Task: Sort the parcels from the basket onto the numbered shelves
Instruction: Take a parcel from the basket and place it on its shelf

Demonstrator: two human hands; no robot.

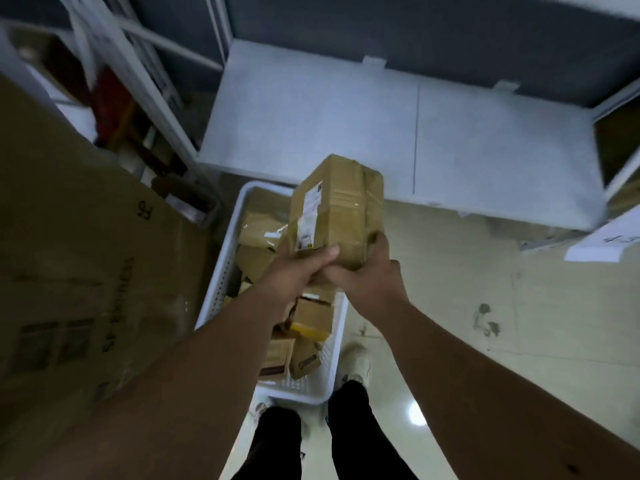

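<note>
Cardboard parcel (337, 209), left hand (294, 268), right hand (367, 271) gripping

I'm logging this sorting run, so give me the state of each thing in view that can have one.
Cardboard parcel: lifted above the basket, gripped at its near end by both hands.
Left hand: grips the parcel, thumb on its top.
Right hand: grips the parcel's near right corner.
White basket: on the floor, still holding several parcels.
White shelf: bare where visible.
</note>
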